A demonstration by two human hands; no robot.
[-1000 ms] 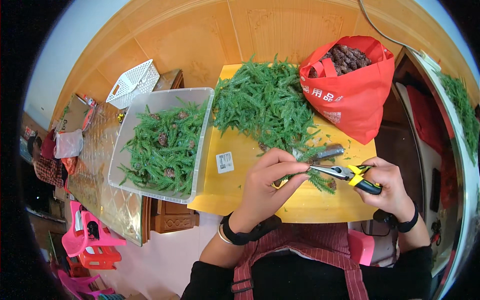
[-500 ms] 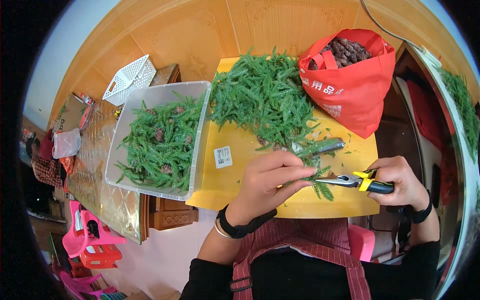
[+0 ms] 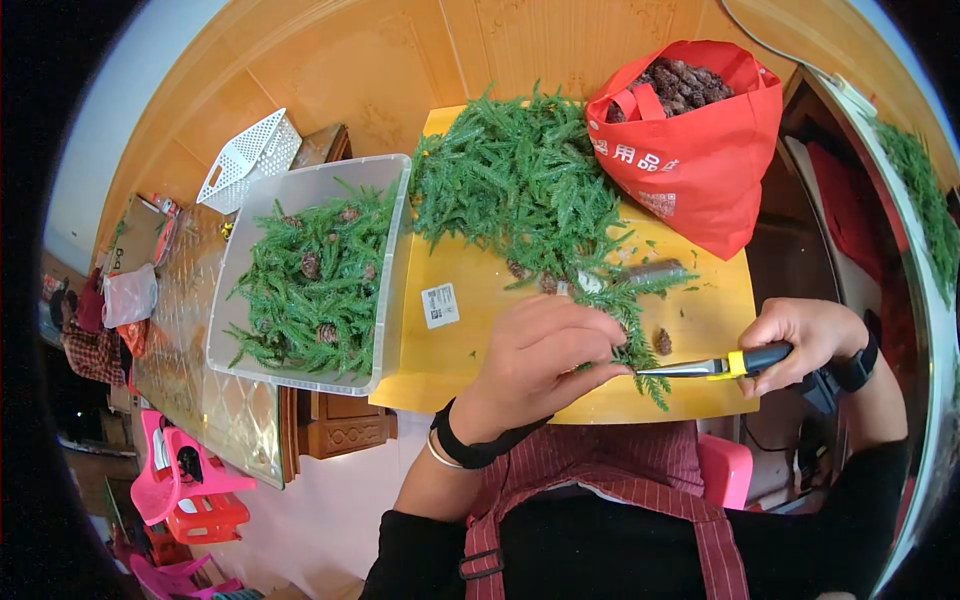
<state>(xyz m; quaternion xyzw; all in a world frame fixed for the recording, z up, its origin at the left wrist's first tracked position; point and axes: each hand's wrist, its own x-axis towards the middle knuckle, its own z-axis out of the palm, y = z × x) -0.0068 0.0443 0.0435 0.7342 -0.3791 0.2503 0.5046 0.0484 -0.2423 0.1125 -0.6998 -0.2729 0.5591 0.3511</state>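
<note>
My left hand (image 3: 545, 352) pinches a green conifer sprig (image 3: 640, 345) over the front edge of the yellow table (image 3: 470, 350). My right hand (image 3: 805, 338) grips pliers (image 3: 715, 366) with black and yellow handles, their metal tip pointing left and touching the sprig at my left fingertips. A small pine cone (image 3: 662, 342) lies just behind the pliers. A big pile of green sprigs (image 3: 520, 185) covers the back of the table.
A clear plastic bin (image 3: 310, 275) holding sprigs and cones stands to the left. A red bag (image 3: 700, 140) full of pine cones sits at the back right. A white basket (image 3: 250, 155) lies far left, pink stools (image 3: 180, 485) below. A grey tool (image 3: 655, 270) rests among sprigs.
Both hands have drawn toward the table's front edge. My right hand has pulled the pliers out to the right, so their tip now meets the sprig at my left fingertips.
</note>
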